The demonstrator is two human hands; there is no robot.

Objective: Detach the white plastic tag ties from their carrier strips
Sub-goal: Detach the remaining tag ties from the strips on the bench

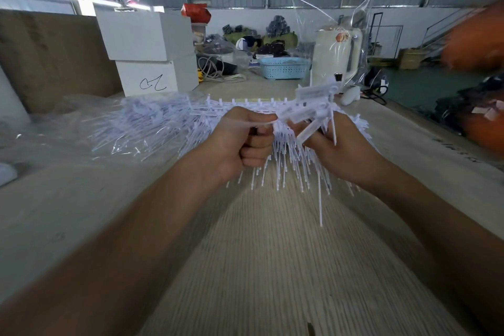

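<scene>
At the far left of the worktop lies a crumpled clear plastic bag, and beside it a loose heap of white tag ties spreads toward the middle. Behind the heap, toward the far left corner, two white boxes are stacked, the lower one marked with a black scrawl.

Above the middle of the worktop, the left hand is curled into a fist, thumb and forefinger pinching thin white ties that stretch toward the right. Between the two hands hangs a carrier strip with rows of ties pointing down toward the worktop, their tips clear of it.

The right hand grips the right end of the same bunch, fingers curled round a cluster of white plastic pieces; one long tie dangles below it.

Farther back on the right stand a blue basket and a cream-coloured appliance wrapped in clear plastic.
</scene>
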